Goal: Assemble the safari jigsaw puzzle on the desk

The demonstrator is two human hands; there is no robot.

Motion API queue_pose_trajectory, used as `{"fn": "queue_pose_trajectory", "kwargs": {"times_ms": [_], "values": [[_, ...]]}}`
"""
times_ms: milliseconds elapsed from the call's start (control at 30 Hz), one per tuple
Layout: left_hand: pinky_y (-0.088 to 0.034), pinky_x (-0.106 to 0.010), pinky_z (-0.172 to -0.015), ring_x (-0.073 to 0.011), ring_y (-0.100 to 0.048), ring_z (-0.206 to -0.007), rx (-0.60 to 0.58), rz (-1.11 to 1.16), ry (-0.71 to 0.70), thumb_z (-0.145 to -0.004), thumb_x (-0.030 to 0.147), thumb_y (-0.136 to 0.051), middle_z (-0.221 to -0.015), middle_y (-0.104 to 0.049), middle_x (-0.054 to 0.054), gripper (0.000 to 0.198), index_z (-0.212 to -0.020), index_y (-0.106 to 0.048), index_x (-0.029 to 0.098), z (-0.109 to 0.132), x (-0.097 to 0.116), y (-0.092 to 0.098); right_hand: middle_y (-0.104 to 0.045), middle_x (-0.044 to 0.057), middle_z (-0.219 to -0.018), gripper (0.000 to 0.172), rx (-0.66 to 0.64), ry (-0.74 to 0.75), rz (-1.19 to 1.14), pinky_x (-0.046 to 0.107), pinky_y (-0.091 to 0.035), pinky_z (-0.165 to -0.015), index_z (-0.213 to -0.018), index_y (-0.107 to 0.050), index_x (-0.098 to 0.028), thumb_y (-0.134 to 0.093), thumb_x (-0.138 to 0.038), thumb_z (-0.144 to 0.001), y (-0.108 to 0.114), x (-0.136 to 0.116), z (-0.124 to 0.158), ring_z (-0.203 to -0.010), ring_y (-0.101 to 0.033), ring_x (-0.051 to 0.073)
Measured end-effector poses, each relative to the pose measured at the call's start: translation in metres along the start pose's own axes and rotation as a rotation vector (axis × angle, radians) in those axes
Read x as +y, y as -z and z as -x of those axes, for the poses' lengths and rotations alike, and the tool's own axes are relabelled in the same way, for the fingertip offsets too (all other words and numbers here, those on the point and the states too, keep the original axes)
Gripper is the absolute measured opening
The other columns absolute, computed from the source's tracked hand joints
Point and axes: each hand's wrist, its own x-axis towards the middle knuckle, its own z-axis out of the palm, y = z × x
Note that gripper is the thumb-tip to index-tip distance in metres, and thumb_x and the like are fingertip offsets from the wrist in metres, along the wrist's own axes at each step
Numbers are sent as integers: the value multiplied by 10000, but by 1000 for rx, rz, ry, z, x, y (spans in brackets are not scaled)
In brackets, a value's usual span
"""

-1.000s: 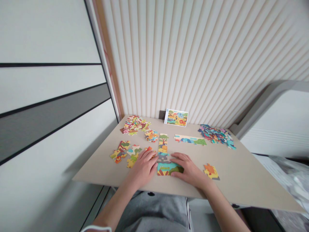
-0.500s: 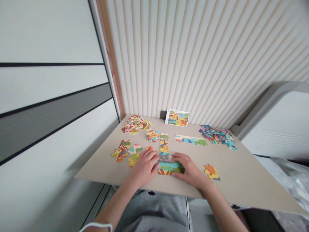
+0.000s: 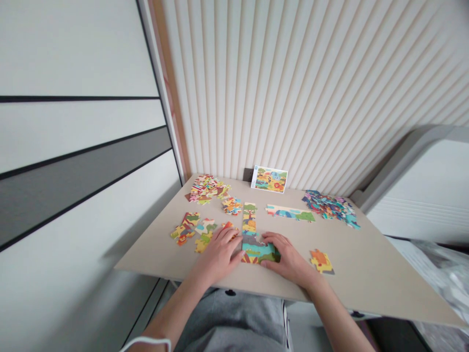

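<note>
A partly joined jigsaw puzzle (image 3: 258,252) lies flat between my hands, with a narrow column of pieces (image 3: 249,220) running up from its left side. My left hand (image 3: 222,248) rests at its left edge, fingers stretched out and thumb against the lower left corner. My right hand (image 3: 286,255) curves around the right end, fingers at the upper edge and thumb at the lower one. Fingers cover part of that end. Left of the puzzle, a few pieces (image 3: 227,226) are partly hidden under my left fingers.
Loose pieces (image 3: 185,229) lie at the left. Piles stand at the back left (image 3: 207,188) and back right (image 3: 331,208). A joined strip (image 3: 291,213) lies behind my right hand, an orange-yellow section (image 3: 322,261) to its right. A picture card (image 3: 269,179) leans at the back.
The joined puzzle has shifted slightly away from me and a little right. My left thumb is more stretched toward its lower left corner. My right hand has barely moved.
</note>
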Motion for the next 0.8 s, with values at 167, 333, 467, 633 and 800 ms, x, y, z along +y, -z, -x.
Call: {"fn": "queue_pose_trajectory", "kwargs": {"times_ms": [167, 333, 467, 633, 800], "values": [[-377, -525, -1150, -281, -532, -1245, 19, 11, -14, -963, 353, -568, -1251, -612, -91, 304, -1238, -631, 240, 0, -1, 0, -571, 117, -1385, 421, -5, -15, 30, 471, -384, -1141, -1248, -618, -238, -724, -387, -869, -1, 0, 1, -1323, -506, 265], [-358, -518, -1168, -276, -512, -1275, -10, 8, -19, -959, 341, -577, -1294, -606, -87, 362, -1304, -605, 238, -1, 0, 1, -567, 109, -1395, 400, -7, -27, 65, 463, -385, -1145, -1231, -658, -246, -726, -401, -868, -1, -1, 1, -1322, -508, 268], [-328, -500, -1187, -253, -497, -1313, -78, 34, -86, -975, 316, -556, -1368, -596, -51, 357, -1326, -608, 274, 0, 2, 3, -569, 114, -1400, 404, -2, -24, 80, 470, -391, -1143, -1238, -675, -247, -720, -408, -871, -2, -1, 1, -1322, -512, 280], [-312, -482, -1187, -227, -496, -1347, -114, 63, -127, -999, 323, -525, -1393, -617, -21, 353, -1342, -602, 288, 0, 1, 4, -553, 102, -1433, 467, -24, -25, 103, 461, -383, -1158, -1327, -644, -268, -693, -430, -892, 0, -2, 2, -1343, -496, 281], [-294, -473, -1188, -209, -501, -1357, -125, 79, -135, -1012, 323, -499, -1396, -626, -20, 368, -1369, -578, 279, 0, 1, 2, -530, 105, -1464, 656, -3, -50, 118, 466, -394, -1151, -1479, -502, -286, -698, -475, -883, 12, 4, 13, -1350, -489, 291]]}}
